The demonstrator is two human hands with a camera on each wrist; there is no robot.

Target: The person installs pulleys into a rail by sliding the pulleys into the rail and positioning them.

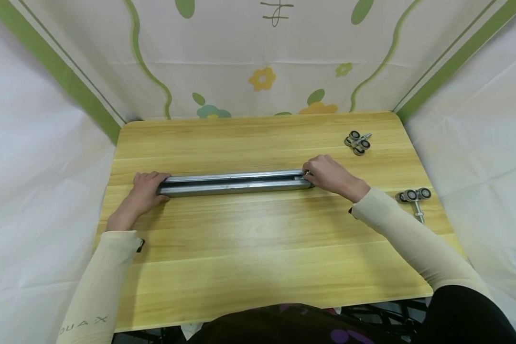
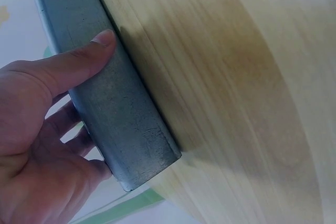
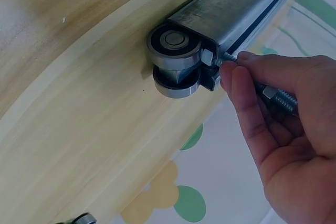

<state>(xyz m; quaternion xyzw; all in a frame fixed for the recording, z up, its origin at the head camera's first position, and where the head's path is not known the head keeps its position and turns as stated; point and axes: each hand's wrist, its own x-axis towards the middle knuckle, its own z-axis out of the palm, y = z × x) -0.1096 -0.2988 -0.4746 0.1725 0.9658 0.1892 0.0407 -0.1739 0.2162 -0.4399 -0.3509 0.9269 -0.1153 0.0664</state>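
Note:
A long grey metal channel rail (image 1: 236, 189) lies across the table, its slot facing the far side and up. My left hand (image 1: 144, 190) grips the rail's left end, and in the left wrist view the thumb (image 2: 86, 61) lies along one flat face with the fingers behind. At the other end, my right hand (image 1: 332, 177) pinches the threaded bolt (image 3: 283, 99) of a roller trolley (image 3: 176, 59). Two of its wheels stick out of the rail's mouth, while the inner part is hidden inside the rail. The bolt points out through the slot side.
Another roller trolley (image 1: 363, 144) lies at the table's back right. A third trolley (image 1: 410, 195) rests near the right edge, its bolt toward the person. White curtains with green bands (image 1: 69, 76) hang behind and on both sides of the wooden table (image 1: 241, 267).

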